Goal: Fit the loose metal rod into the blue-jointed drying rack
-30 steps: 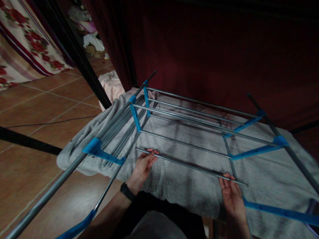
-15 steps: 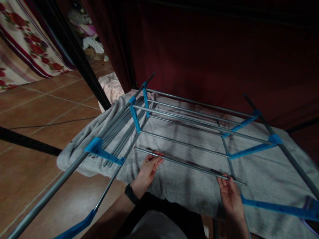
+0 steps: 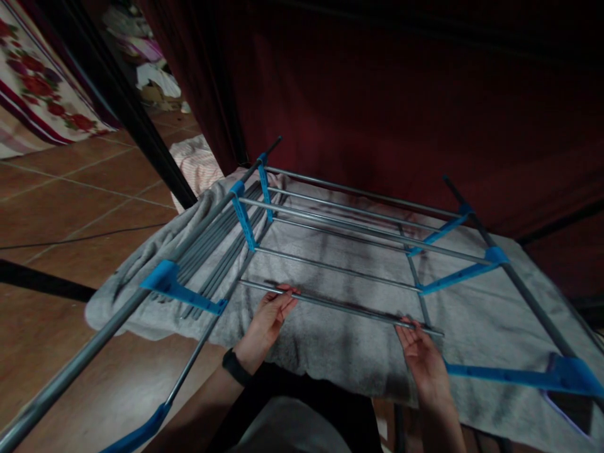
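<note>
A thin grey metal rod point(image 3: 344, 308) lies across both my hands, its left end close to the frame's side bar. Near that end my left hand point(image 3: 270, 318) pinches it between thumb and fingers; a dark band circles the wrist. Toward the other end, my right hand point(image 3: 419, 355) has its fingers curled around the rod, palm up. Around them stands a partly built rack of grey tubes point(image 3: 368, 234) with blue plastic brackets point(image 3: 244, 220). Another blue bracket point(image 3: 500, 376) reaches in from the right, just past my right hand.
Several loose rods point(image 3: 219, 242) lie at the left on a grey blanket point(image 3: 330, 358). Dark red cloth point(image 3: 377, 113) hangs behind. A black post point(image 3: 127, 113) slants at the left, above a tiled floor point(image 3: 85, 189). A phone-like object point(image 3: 569, 409) lies at the lower right.
The whole view has shifted, so the rack and blanket appear farther left. Both hands still hold the rod, at nearly the same places along it.
</note>
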A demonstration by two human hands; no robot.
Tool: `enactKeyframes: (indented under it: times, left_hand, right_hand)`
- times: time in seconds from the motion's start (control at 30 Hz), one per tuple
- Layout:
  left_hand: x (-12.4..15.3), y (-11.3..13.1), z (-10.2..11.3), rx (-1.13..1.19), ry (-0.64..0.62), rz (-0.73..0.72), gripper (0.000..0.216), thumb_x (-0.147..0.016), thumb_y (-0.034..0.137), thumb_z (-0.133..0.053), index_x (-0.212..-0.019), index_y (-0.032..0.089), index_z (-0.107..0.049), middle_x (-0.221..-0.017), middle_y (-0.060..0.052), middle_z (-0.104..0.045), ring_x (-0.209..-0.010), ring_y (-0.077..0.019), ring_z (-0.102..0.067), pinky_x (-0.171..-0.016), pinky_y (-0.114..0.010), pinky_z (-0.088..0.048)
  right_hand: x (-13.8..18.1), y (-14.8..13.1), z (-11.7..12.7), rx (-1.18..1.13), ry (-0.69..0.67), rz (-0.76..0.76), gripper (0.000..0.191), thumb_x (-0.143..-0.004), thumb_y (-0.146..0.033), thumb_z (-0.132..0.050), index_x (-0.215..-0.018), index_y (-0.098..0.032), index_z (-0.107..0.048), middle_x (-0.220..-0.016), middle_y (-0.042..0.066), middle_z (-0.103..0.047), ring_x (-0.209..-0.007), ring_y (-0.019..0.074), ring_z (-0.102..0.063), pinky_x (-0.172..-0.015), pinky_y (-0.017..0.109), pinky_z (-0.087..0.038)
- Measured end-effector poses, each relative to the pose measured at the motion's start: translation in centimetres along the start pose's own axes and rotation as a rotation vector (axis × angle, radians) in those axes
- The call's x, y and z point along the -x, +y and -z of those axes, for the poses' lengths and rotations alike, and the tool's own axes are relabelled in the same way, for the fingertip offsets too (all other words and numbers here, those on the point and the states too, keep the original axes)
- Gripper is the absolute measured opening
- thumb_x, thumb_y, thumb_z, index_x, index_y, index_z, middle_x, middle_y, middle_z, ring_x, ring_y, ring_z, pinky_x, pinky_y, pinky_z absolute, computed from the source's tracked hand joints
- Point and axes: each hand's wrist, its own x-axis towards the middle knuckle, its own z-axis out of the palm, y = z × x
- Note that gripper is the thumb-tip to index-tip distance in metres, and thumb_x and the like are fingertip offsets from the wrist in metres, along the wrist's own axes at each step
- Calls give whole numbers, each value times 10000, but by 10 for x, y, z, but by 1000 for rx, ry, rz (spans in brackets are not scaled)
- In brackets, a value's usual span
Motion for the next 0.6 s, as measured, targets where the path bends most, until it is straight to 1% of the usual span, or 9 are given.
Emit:
enactKeyframes:
  times: [0.13,0.23,0.4,0.5,0.6]
  left_hand:
    - [-1,9,0,39,35,-24,207,-744,36,-839,-880,157,-741,-929,-92,-806,-956,-228,-795,-977,-338,-614]
    - [0,8,-1,45,23,-9,190,-755,30,-831,-877,147,-745,-944,-101,-805,-944,-222,-793,-967,-337,-617]
    - [3,-4,-4,36,-20,39,223,-723,79,-898,-885,152,-762,-942,-109,-804,-969,-243,-785,-971,-355,-611]
    - [4,-10,-5,38,-27,66,243,-702,81,-920,-880,153,-771,-951,-115,-808,-993,-259,-784,-1006,-389,-600]
    - [4,-14,-8,37,-29,95,245,-697,61,-917,-874,151,-773,-974,-118,-815,-1008,-262,-785,-1035,-410,-588]
  right_hand:
    - [14,1,-18,-16,-25,-13,223,-713,-254,-889,-921,-262,-808,-1041,24,-833,-1126,231,-769,-1221,489,-492]
    - [31,10,-38,-22,-69,-35,231,-709,-229,-898,-920,-254,-809,-1049,31,-834,-1143,243,-766,-1226,502,-490]
    - [50,30,-67,-32,-92,-97,300,-676,-288,-948,-941,-252,-811,-1043,29,-833,-1094,240,-777,-1235,511,-473]
    - [56,38,-78,-41,-97,-122,313,-678,-316,-954,-951,-266,-809,-1055,20,-832,-1106,233,-770,-1230,502,-477]
    - [60,43,-84,-49,-113,-137,285,-697,-357,-948,-933,-286,-805,-1066,16,-833,-1120,236,-766,-1210,507,-495]
